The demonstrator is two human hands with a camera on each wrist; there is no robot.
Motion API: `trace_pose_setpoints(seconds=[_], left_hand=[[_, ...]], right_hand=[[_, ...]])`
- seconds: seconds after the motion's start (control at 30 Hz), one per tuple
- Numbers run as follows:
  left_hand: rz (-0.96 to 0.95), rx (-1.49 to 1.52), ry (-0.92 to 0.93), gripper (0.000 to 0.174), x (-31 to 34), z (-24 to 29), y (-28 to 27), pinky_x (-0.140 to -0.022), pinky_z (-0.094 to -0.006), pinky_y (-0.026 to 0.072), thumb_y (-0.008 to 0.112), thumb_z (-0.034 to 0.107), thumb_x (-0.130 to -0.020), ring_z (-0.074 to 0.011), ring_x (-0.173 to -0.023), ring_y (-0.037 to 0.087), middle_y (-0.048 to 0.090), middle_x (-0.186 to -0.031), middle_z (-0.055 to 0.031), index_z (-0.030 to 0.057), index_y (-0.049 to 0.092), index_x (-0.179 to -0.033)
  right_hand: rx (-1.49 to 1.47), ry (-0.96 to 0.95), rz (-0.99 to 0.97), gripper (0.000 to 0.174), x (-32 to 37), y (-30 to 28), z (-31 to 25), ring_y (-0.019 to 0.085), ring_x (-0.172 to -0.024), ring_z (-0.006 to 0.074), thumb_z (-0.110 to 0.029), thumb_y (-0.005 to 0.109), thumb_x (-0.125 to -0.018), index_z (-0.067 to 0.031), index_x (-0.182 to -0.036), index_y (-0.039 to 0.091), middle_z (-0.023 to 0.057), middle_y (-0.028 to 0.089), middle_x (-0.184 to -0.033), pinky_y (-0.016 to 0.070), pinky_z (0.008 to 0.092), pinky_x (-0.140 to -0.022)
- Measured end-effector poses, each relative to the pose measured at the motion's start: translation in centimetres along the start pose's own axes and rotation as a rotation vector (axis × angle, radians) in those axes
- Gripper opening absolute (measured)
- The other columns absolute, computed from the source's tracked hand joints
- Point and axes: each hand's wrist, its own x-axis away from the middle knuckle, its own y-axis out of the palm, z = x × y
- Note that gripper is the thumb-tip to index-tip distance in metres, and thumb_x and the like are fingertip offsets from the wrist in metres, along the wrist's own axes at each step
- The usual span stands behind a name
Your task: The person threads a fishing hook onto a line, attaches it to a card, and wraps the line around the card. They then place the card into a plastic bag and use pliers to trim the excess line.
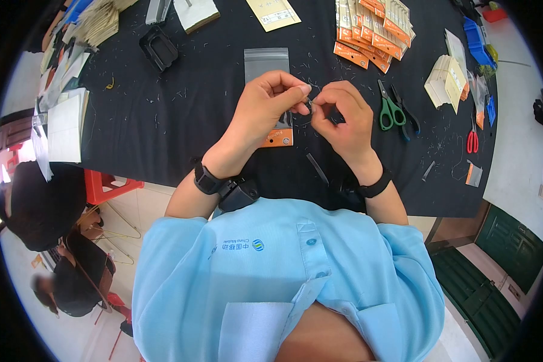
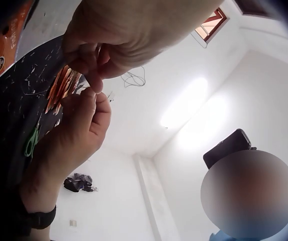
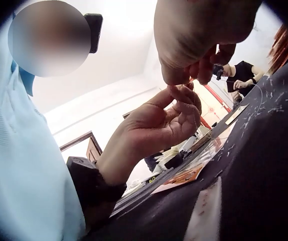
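Observation:
In the head view my left hand (image 1: 265, 105) and right hand (image 1: 347, 117) meet at the fingertips above the black cloth. Thumb and forefinger of each pinch a tiny dark piece (image 1: 309, 101) with thin line, mostly hidden by the fingers. A loop of thin line (image 2: 134, 78) shows beside the fingertips in the left wrist view. Under my left hand lies a clear bag with an orange end (image 1: 279, 139). In the right wrist view, the left hand (image 3: 156, 120) is below the right hand (image 3: 199, 40), fingertips touching.
Green scissors (image 1: 391, 111) and dark pliers (image 1: 406, 114) lie right of my hands. Orange-ended packets (image 1: 377, 30) are heaped at the back right. A black tray (image 1: 158, 48) sits back left, white cards (image 1: 66, 130) at the left edge. Line clippings dot the cloth.

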Motion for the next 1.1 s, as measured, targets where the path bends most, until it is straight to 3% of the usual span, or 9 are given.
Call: trace_pose_setpoints(seconds=[1.1], left_hand=[[0.026,-0.061,0.073,0.013,0.12,0.00,0.32,-0.065,-0.0203,0.0482,0.062,0.010,-0.085,-0.0103,-0.070,0.062,0.062,-0.078,-0.0059,-0.0010,0.060,-0.092]], right_hand=[[0.001,0.017,0.028,0.019,-0.01,0.08,0.04,0.056,-0.056,0.0144,0.008,0.065,-0.064,-0.0025,-0.078,0.057,0.0071,0.057,-0.079,0.0448,0.0243,-0.050]])
